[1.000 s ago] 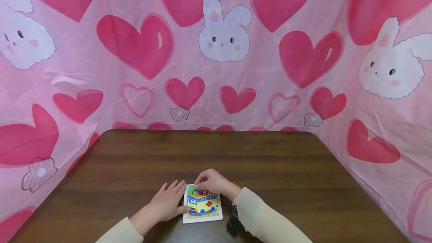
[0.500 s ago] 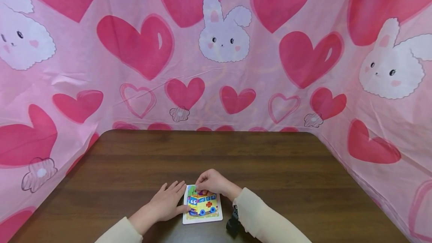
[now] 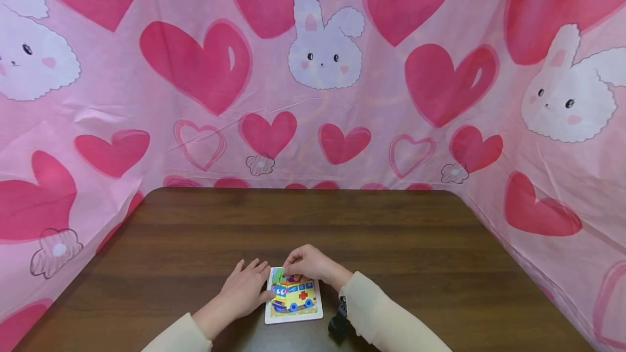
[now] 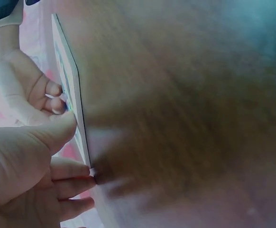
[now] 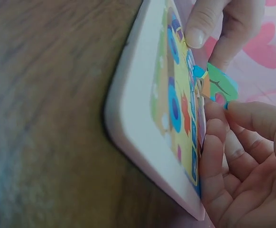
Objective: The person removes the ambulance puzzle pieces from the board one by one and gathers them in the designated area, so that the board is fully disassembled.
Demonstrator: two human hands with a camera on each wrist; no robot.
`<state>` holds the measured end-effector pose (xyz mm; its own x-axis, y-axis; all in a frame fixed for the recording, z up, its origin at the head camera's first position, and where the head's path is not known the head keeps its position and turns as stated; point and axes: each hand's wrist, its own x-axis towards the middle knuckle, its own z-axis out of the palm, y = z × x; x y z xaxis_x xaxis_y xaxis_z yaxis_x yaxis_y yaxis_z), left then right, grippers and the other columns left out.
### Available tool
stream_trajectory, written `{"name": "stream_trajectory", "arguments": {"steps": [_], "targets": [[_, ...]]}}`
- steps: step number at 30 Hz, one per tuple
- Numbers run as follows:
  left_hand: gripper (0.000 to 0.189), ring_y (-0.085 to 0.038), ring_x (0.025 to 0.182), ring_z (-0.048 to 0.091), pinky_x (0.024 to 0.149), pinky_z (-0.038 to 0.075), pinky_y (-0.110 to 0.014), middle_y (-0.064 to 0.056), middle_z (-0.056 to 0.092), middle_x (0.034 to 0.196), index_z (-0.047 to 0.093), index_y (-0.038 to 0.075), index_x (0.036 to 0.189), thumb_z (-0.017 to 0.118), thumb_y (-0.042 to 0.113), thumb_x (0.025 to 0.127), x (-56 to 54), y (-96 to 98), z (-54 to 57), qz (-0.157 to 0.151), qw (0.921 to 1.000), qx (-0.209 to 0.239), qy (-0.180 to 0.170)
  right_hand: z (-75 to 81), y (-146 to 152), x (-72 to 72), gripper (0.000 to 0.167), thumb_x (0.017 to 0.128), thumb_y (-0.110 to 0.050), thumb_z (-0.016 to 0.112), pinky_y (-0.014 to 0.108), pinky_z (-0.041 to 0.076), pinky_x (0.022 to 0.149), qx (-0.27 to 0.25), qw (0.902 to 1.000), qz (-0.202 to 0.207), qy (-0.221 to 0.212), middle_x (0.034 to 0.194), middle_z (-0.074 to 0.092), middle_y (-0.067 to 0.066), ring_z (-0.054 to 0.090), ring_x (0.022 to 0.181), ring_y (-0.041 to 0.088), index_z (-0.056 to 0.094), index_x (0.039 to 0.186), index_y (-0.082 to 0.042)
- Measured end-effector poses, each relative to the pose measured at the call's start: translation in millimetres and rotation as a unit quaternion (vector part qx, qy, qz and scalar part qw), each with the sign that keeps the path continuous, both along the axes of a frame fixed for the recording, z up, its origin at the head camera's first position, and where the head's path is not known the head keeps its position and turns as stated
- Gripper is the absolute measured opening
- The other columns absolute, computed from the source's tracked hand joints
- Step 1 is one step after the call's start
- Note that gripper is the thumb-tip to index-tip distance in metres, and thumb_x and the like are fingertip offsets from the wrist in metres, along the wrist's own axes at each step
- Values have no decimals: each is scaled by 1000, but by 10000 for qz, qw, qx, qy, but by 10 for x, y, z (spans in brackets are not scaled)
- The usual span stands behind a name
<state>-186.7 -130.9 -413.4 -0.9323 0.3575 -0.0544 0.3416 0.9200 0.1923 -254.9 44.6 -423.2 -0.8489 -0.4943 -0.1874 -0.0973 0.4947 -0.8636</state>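
Note:
A small picture puzzle in a white-rimmed board (image 3: 294,319) lies on the table, showing a yellow ambulance with a red cross. Over its top part, the right hand (image 3: 311,265) pinches a green puzzle piece (image 5: 222,85) between thumb and fingers. That piece stands tilted up from the picture in the right wrist view; the fingers cover some of the puzzle beneath. At the board's left side is the left hand (image 3: 243,290), fingers straight and spread on the table, thumb over the ambulance's front. In the left wrist view the left thumb (image 4: 59,130) crosses the board's edge.
The dark wooden table (image 3: 313,221) stretches out beyond the hands. A small black device (image 3: 338,324) sits by the right wrist. Pink cloth (image 3: 323,107) with hearts and rabbits hangs round the table's back and sides.
The left thumb has slid a little upward along the ambulance's front, baring more of its bumper, and the left hand has shifted slightly. The right hand stays almost still at the puzzle's top.

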Motion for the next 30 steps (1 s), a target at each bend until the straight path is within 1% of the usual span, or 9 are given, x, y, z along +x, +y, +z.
{"name": "stream_trajectory", "arguments": {"steps": [6, 9, 13, 20, 24, 30], "targets": [[57, -37, 123, 40, 100, 23, -57, -17, 53, 126, 58, -3, 120, 67, 38, 82, -9, 3, -2, 39, 10000, -44, -33, -2, 57, -21, 8, 84, -16, 68, 27, 47, 50, -242, 9996, 47, -117, 69, 65, 5, 56, 56, 16, 70, 81, -8], [57, -37, 123, 40, 100, 24, -56, -17, 53, 126, 57, -3, 121, 66, 38, 83, -7, 3, -18, 5, 10000, -54, -24, -11, 108, -50, 8, 84, -15, 67, 29, 50, 54, -432, 9987, 47, -260, 72, 65, 6, 57, 59, 17, 69, 84, -7], [57, -37, 123, 39, 100, 25, -55, -18, 52, 127, 56, -3, 123, 64, 38, 85, -2, -8, -38, -54, 10000, -46, 11, -7, 196, -83, 9, 85, -15, 66, 30, 51, 56, -594, 9977, -19, -339, 75, 65, 7, 58, 59, 17, 67, 87, -6], [57, -36, 124, 39, 101, 25, -54, -17, 51, 129, 55, -3, 124, 62, 38, 86, 12, -26, -48, -143, 9998, -85, 80, 55, 404, -121, 14, 84, -15, 68, 32, 52, 62, -688, 9970, -288, -202, 76, 65, 8, 59, 62, 19, 67, 92, -3], [58, -36, 124, 39, 101, 24, -53, -17, 51, 129, 55, -3, 125, 63, 38, 85, 19, -28, -43, -132, 9998, -97, 58, 110, 552, -158, 16, 84, -14, 68, 33, 53, 62, -726, 9966, -379, -77, 76, 64, 7, 58, 61, 18, 66, 92, -1], [58, -35, 125, 39, 101, 24, -53, -16, 51, 129, 55, -2, 125, 62, 39, 85, 24, -27, -35, -128, 9997, -184, 65, 167, 773, -235, 16, 84, -12, 67, 36, 53, 62, -750, 9952, -633, 25, 75, 64, 8, 57, 61, 18, 64, 91, 2]]}}
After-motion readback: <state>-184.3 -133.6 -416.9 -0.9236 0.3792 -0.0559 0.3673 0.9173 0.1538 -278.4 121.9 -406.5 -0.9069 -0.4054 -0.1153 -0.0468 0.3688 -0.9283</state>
